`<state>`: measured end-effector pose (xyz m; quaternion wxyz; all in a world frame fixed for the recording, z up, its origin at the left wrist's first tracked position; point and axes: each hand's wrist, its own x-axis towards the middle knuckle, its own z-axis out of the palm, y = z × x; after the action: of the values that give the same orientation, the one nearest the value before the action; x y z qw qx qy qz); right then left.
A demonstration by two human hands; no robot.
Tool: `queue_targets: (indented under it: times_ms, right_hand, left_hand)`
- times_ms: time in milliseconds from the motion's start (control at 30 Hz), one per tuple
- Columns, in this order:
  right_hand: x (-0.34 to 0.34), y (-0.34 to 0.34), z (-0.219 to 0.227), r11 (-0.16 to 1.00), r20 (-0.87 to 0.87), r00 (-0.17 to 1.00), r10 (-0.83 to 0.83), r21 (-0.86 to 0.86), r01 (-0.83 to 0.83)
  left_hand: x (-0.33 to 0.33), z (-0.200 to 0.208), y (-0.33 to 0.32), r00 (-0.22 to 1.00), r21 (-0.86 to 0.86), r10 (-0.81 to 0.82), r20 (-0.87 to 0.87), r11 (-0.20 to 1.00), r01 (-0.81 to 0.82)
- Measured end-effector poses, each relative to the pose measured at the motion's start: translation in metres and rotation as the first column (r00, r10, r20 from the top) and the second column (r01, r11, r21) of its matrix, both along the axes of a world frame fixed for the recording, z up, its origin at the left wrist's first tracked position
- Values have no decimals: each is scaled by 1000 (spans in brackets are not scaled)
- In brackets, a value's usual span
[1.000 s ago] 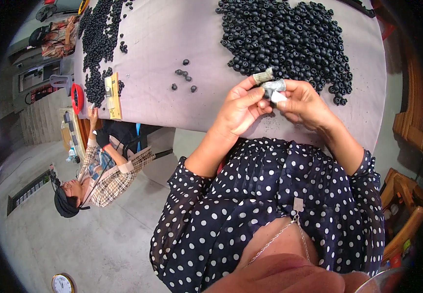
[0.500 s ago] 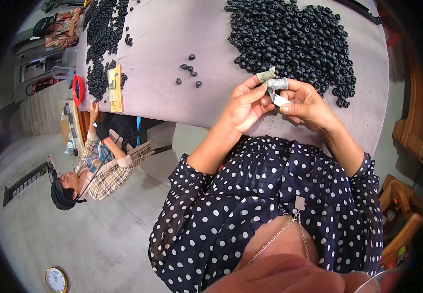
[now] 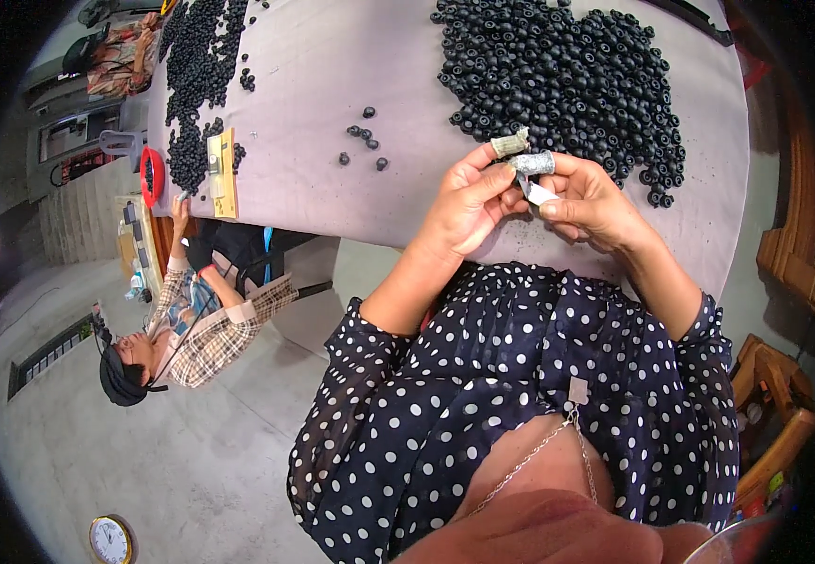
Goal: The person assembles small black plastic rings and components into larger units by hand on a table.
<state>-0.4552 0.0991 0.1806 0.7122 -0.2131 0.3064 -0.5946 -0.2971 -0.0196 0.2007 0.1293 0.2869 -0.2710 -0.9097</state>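
My left hand [image 3: 471,205] and my right hand [image 3: 597,205] meet over the table's near edge, both closed in a pinch. Between the right thumb and fingers sits a small blade with a white grip [image 3: 541,195], its dark tip toward the left fingers. Whatever the left fingertips pinch is mostly hidden; only something dark shows there. A pale greenish wrap [image 3: 511,143] covers the left index fingertip, and a silver-grey wrap [image 3: 533,163] covers the right one. Just beyond lies a large pile of black, round, hollow-topped pieces [image 3: 558,80].
Several loose black pieces [image 3: 367,133] lie left of my hands on the grey-covered table [image 3: 313,179]. Farther left are another black heap [image 3: 196,66], a yellow board [image 3: 223,174] and a red bowl [image 3: 152,177]. A seated co-worker [image 3: 210,329] reaches to the table; another person [image 3: 121,58] is beyond.
My hands hold nearly the same pose, with only a slight shift of the left fingers and the blade. The co-worker's hand at the table has barely moved.
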Motion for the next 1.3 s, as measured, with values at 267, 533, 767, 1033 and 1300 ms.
queue_targets:
  times_ms: [267, 533, 767, 1033, 1300]
  right_hand:
    - [0, -1, 3, 999, -26, 999, -32, 29, 33]
    - [3, 0, 12, 991, -92, 991, -94, 91, 102]
    - [3, -2, 8, 992, -92, 991, -98, 66, 105]
    - [-1, -2, 8, 991, -139, 986, -90, 89, 103]
    - [2, -1, 5, 995, -203, 977, -70, 50, 81]
  left_hand:
    - [4, 7, 5, 999, -78, -6, -33, 997, 3]
    - [63, -10, -62, 792, -849, 580, 191, -308, 430]
    - [41, -3, -73, 742, -763, 667, 74, -441, 473]
    - [-5, -3, -73, 818, -880, 427, 385, -99, 465]
    - [8, -11, -47, 859, -933, 431, 277, -92, 347]
